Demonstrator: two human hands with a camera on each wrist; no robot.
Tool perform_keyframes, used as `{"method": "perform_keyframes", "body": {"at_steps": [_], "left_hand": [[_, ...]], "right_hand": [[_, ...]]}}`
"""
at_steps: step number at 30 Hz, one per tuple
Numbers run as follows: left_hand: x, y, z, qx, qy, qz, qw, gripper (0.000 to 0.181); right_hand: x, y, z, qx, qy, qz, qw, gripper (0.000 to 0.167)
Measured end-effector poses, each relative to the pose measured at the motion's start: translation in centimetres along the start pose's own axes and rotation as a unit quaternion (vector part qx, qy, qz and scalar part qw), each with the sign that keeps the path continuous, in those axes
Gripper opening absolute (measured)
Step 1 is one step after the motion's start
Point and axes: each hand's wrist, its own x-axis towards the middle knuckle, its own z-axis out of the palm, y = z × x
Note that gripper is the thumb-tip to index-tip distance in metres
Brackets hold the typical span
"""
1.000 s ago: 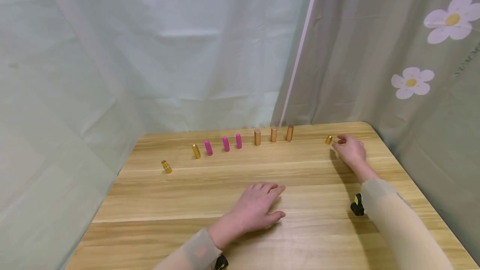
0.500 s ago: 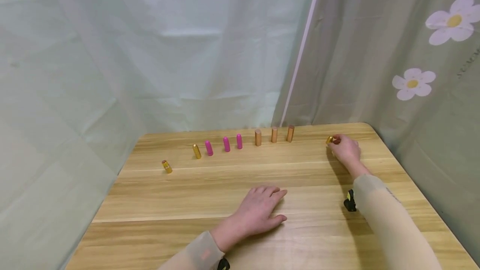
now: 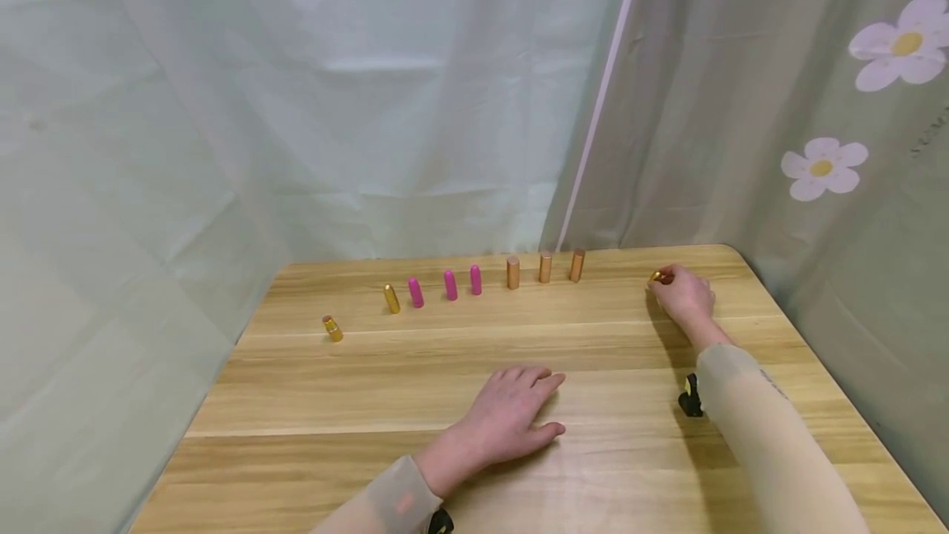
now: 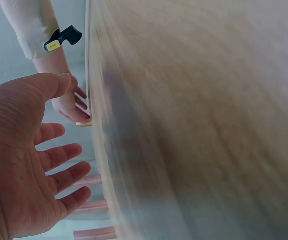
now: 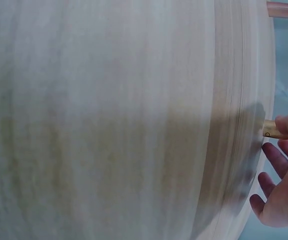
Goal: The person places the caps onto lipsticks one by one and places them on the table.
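Observation:
At the far right of the table in the head view, my right hand (image 3: 684, 293) pinches a gold bullet-shaped tube (image 3: 656, 276) between thumb and fingers. In the right wrist view, the lower end of that gold tube (image 5: 269, 129) shows at the table surface, and its upper part is behind the fingers. My left hand (image 3: 504, 417) is low over the middle of the table, palm down with relaxed, spread fingers. The left wrist view shows nothing in its palm (image 4: 19, 155).
A row along the back holds several uprights: a gold bullet-shaped tube (image 3: 391, 299), pink bullet-shaped tubes (image 3: 451, 285) and copper cylinders (image 3: 544, 268). Further left stands a gold tube with a reddish top (image 3: 332, 329). Curtains (image 3: 415, 105) surround the wooden table (image 3: 296, 468).
My right hand has moved slightly left onto the gold tube, which stood free before, and now pinches it. The left hand has stayed nearly still.

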Motion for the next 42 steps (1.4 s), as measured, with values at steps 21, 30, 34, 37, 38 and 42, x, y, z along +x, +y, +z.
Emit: {"method": "perform_keyframes", "body": {"at_steps": [21, 30, 34, 37, 38, 42], "left_hand": [[-0.5, -1.2, -0.6, -0.016, 0.003, -0.023, 0.9996, 0.068], [-0.7, -2.8, -1.5, -0.023, 0.016, -0.039, 0.9989, 0.069], [-1.0, -3.6, -1.7, -0.037, 0.025, -0.055, 0.9975, 0.069], [-1.5, -4.2, -1.6, -0.051, 0.030, -0.068, 0.9959, 0.068], [-1.6, -4.3, -1.6, -0.056, 0.032, -0.072, 0.9953, 0.068], [-2.2, -5.0, -1.5, -0.068, 0.047, -0.078, 0.9935, 0.066]], "right_hand": [[-2.6, -1.1, -0.4, 0.140, 0.022, -0.026, 0.9896, 0.042], [-6.7, -3.7, 0.1, 0.293, -0.028, -0.014, 0.9555, 0.049], [-8.8, -5.4, 0.4, 0.402, -0.076, 0.035, 0.9117, 0.049], [-10.3, -6.6, 1.0, 0.512, -0.108, 0.086, 0.8481, 0.029], [-10.8, -6.9, 1.3, 0.541, -0.119, 0.101, 0.8263, 0.021], [-12.6, -7.8, 2.4, 0.598, -0.145, 0.135, 0.7764, 0.004]]}}
